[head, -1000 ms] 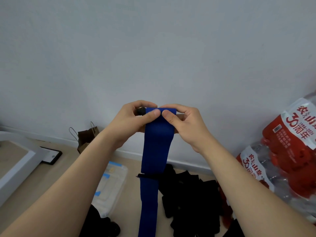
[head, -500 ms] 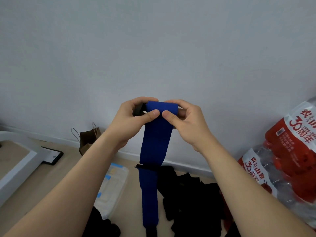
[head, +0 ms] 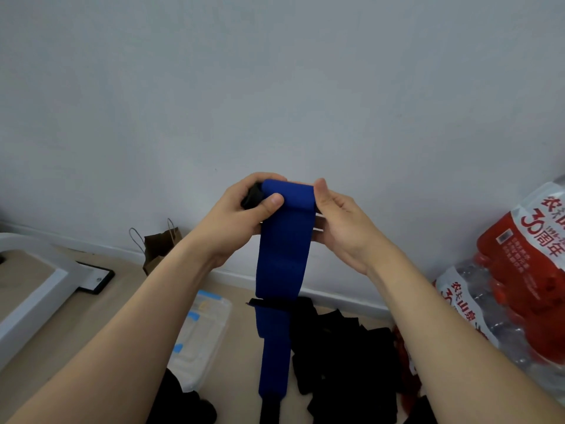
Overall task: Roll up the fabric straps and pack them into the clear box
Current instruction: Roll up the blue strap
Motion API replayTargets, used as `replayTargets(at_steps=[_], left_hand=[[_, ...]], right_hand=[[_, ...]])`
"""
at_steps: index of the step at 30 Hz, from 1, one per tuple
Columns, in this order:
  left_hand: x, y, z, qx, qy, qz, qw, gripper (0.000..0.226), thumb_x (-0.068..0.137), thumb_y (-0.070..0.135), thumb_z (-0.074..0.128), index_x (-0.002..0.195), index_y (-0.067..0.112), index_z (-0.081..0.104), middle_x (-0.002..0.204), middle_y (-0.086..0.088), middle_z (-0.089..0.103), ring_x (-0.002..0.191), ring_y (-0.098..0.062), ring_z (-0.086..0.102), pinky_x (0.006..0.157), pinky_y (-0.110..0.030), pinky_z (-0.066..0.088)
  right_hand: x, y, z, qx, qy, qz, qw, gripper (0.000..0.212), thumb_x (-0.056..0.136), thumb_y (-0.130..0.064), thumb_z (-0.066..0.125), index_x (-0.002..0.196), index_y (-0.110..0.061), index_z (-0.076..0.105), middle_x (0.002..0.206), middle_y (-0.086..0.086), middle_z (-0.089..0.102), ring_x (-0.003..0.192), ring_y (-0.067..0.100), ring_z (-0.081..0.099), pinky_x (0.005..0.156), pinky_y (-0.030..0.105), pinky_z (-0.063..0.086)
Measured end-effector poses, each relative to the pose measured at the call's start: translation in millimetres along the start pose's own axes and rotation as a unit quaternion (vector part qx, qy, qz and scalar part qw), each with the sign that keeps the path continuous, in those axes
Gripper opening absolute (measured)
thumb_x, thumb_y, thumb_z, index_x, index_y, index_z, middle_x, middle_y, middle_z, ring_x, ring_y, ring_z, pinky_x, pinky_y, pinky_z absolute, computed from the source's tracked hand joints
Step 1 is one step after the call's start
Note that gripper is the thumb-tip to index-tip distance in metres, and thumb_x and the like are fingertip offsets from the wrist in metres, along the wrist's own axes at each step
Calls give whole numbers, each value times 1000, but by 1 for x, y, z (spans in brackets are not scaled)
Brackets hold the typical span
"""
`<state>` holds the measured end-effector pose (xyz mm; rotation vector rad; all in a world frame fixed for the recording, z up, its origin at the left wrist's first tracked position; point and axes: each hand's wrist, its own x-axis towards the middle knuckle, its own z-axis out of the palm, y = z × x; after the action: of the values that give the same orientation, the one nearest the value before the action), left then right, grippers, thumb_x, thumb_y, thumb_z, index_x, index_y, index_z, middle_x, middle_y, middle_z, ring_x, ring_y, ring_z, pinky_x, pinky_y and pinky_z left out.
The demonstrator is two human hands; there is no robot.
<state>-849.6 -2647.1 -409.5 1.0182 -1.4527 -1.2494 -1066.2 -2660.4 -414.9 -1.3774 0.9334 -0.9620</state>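
Note:
I hold a blue fabric strap [head: 284, 255] up in front of the wall; its top end is wound into a small roll with a black piece showing at the left end. My left hand [head: 235, 221] grips that roll, thumb pressed on the blue fabric. The thumb of my right hand [head: 342, 224] is lifted off beside the roll's right end, and its fingers reach behind the strap. The rest of the strap hangs down past a black band to the floor. The clear box [head: 204, 335] lies on the floor at lower left, partly behind my left forearm.
A pile of black straps [head: 342, 353] lies on the floor below my hands, with a red strap [head: 405, 359] at its right. Packs of water bottles [head: 519, 289] stand at the right. A brown paper bag [head: 159, 249] leans on the wall; white furniture [head: 33, 289] at left.
The roll at the top has grown and the hanging tail has risen. My right thumb has come off the strap's front; the left thumb still presses on it.

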Motion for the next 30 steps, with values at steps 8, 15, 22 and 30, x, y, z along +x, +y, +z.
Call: replayTargets(at_steps=[8, 15, 22, 30], left_hand=[[3, -1, 14, -52, 15, -35, 998, 29, 113, 28, 55, 136, 15, 66, 132, -6, 75, 125, -23, 71, 113, -52, 54], [4, -6, 25, -98, 9, -54, 994, 42, 104, 45, 58, 139, 26, 67, 136, 2, 74, 132, -18, 67, 120, -48, 45], [9, -1, 28, -5, 114, -25, 993, 33, 117, 34, 44, 124, 19, 73, 108, -1, 82, 101, -15, 78, 88, -29, 61], [5, 0, 44, 51, 154, 12, 987, 33, 117, 34, 42, 140, 35, 65, 133, 14, 71, 128, -4, 63, 114, -35, 49]], right_hand=[[1, 4, 17, 50, -19, -14, 998, 91, 88, -77, 46, 150, -12, 59, 142, 14, 71, 131, 34, 68, 114, 57, 52], [-4, 1, 21, 60, -69, -20, 996, 110, 75, -92, 51, 152, -14, 56, 146, 15, 67, 136, 34, 64, 113, 51, 53], [-1, 2, 31, -67, 92, -49, 992, 64, 102, -66, 50, 126, -8, 61, 100, 14, 76, 86, 29, 74, 80, 48, 63], [5, 13, 45, -35, 171, 31, 984, 45, 110, -64, 36, 113, -21, 48, 103, -4, 62, 91, 15, 62, 89, 46, 56]])
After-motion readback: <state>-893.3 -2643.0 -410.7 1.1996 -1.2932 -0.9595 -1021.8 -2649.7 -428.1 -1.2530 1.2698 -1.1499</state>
